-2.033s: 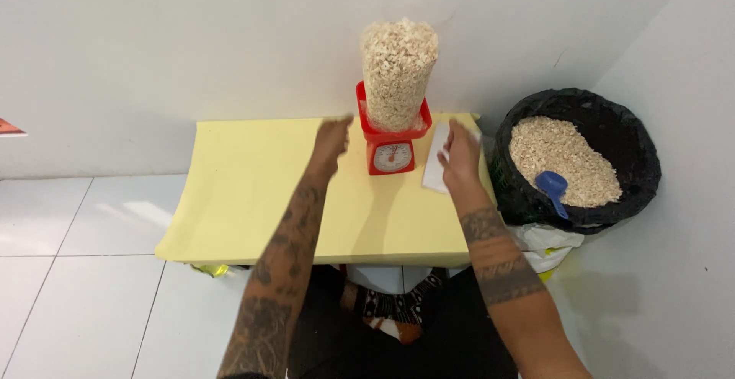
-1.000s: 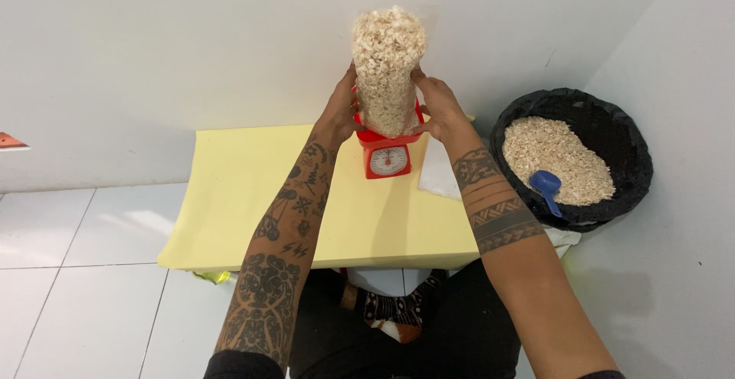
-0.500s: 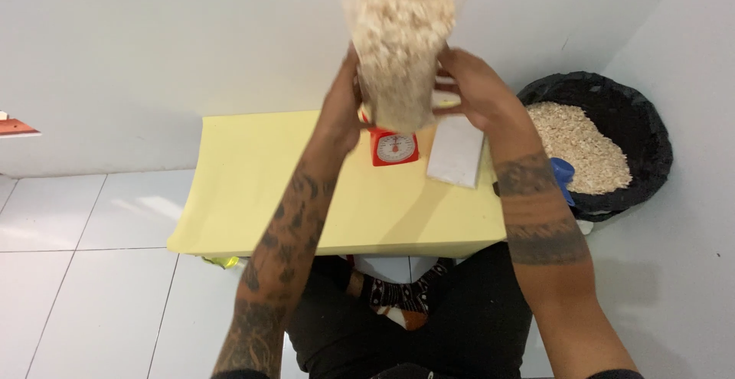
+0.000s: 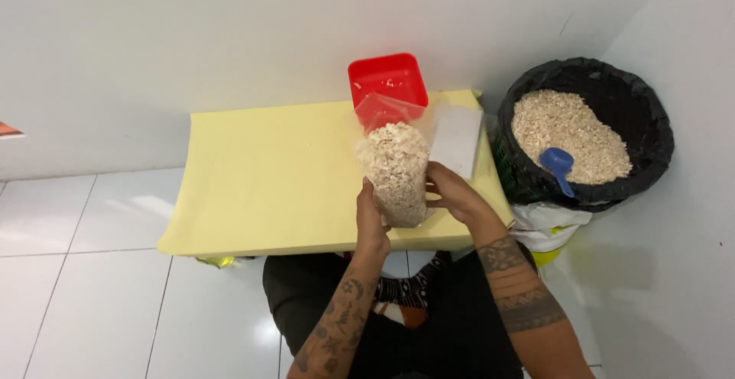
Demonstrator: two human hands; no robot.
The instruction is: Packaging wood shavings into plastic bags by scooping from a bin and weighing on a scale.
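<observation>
Both hands, left hand (image 4: 372, 222) and right hand (image 4: 452, 193), each grip clamped on the clear plastic bag of pale flakes (image 4: 396, 171) above the yellow bench's (image 4: 260, 187) near edge, look mid-bagging; next seems closing its open top, kept upright.

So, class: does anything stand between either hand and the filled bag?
No. Both hands grip the bag directly: the left hand on its left side, the right hand on its right side. Nothing visible lies between them and it.
</observation>
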